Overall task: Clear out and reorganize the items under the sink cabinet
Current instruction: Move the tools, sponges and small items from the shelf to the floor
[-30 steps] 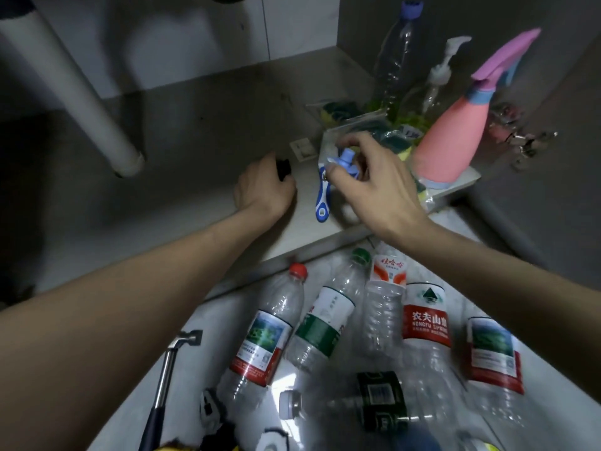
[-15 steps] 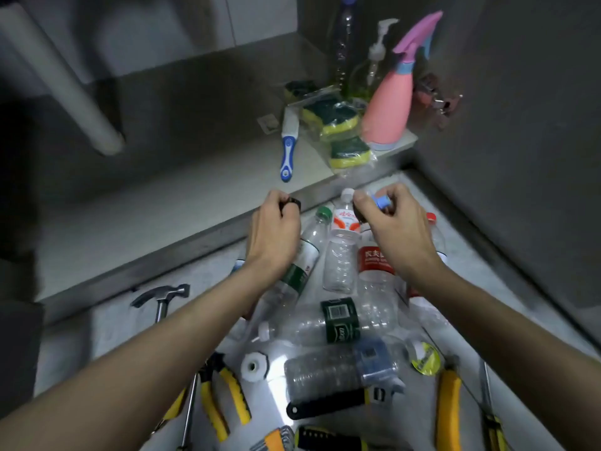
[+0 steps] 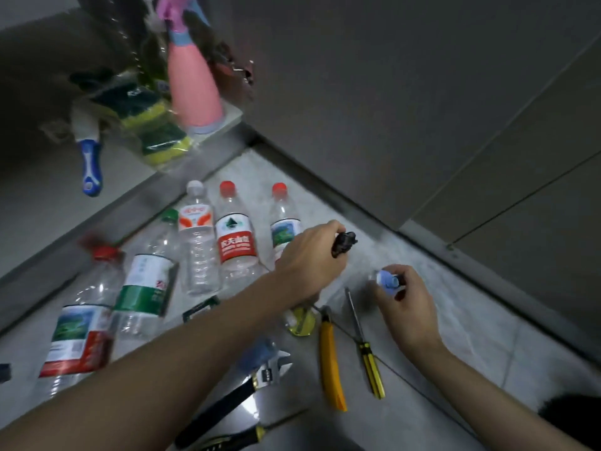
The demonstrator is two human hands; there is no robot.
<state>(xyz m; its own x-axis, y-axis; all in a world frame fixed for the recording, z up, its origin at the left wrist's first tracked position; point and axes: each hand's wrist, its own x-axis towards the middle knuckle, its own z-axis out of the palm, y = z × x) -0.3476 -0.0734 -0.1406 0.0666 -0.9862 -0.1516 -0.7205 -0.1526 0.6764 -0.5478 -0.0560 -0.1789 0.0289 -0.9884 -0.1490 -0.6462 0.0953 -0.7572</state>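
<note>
now both hands full — left hand (image 3: 312, 255) black piece (image 3: 344, 243), right hand (image 3: 405, 304) blue cap (image 3: 387, 281).

A pale grey tiled floor (image 3: 471, 323) with thin dark joints fills the lower right, dimly lit except for one bright glare patch near the bottom edge. Dark grey cabinet panels (image 3: 406, 92) rise along its far edge above a lighter metal strip (image 3: 325, 190), and a raised cabinet base (image 3: 39, 203) sits at the left.

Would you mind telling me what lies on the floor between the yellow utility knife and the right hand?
In the head view, a screwdriver with a yellow-and-black handle lies between the yellow utility knife and the right hand.
</note>
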